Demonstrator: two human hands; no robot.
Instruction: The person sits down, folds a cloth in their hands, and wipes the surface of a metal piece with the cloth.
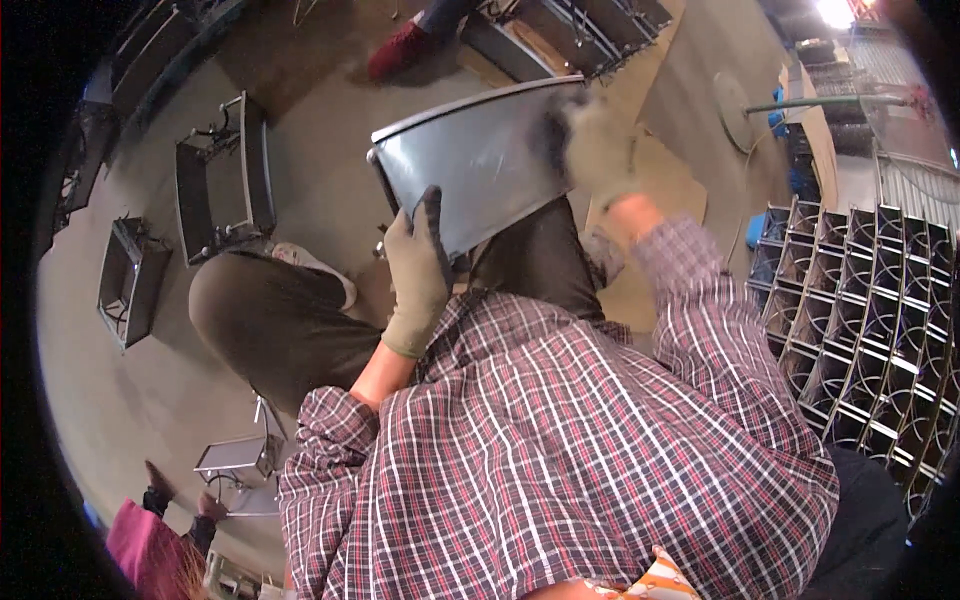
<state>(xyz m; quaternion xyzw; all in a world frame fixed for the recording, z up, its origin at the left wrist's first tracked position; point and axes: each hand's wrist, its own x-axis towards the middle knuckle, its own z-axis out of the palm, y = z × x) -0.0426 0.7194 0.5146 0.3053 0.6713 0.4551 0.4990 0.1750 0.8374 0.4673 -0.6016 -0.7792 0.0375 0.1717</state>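
A glossy dark-grey metal housing (480, 165), broad side facing up, is held tilted over my lap. My left hand (418, 268), in a light glove with dark fingertips, grips its lower left edge, with one finger lying on the smooth face. At the housing's right end is my right hand (602, 150), also gloved. Motion smears its fingers, and a dark blurred patch lies between them and the metal, so I cannot tell whether it holds anything. The housing's underside is hidden.
Similar open metal frames (262, 165) stand on the floor to the left, with others (560, 40) at the far side. On the right rises a stack of metal racks (860, 330). A person in a pink top (150, 545) works at lower left. Another person's red shoe (398, 50) shows ahead.
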